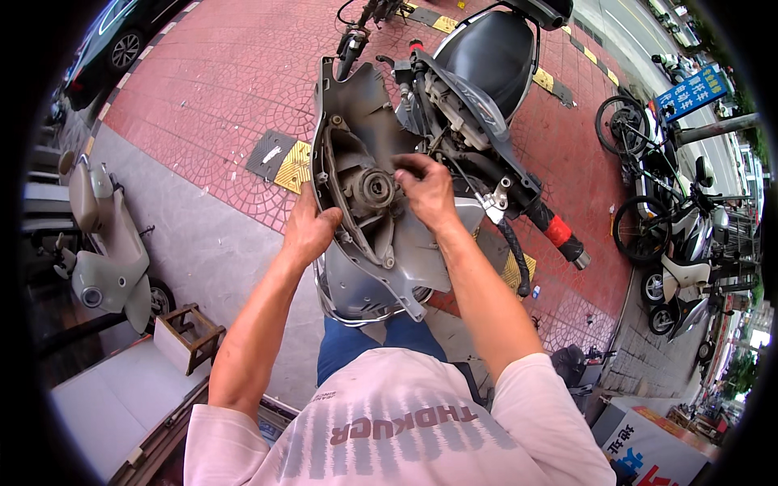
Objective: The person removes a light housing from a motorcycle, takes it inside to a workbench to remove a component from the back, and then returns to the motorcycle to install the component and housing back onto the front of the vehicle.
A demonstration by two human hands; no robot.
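Note:
In front of me is the grey front panel [369,287] of a scooter, its inner side up, with the dusty back of a headlight [352,154] set in it. My left hand [310,228] is closed on the panel's left edge, thumb on top beside the headlight. My right hand [427,193] is bent over the headlight's right side, its fingertips pinched beside the round bulb socket [376,187]. What the fingertips hold, if anything, is too small to make out. Just right of that hand is the scooter's stripped handlebar [523,194], with a red-banded grip [558,231].
The scooter's black seat [486,57] is farther back. A loose-hanging brake lever [512,259] sticks out at the right. A beige scooter [109,243] and a wooden stool [190,336] stand at left. Parked bikes [636,219] line the right, and a yellow-black ramp block [284,162] lies on the red paving.

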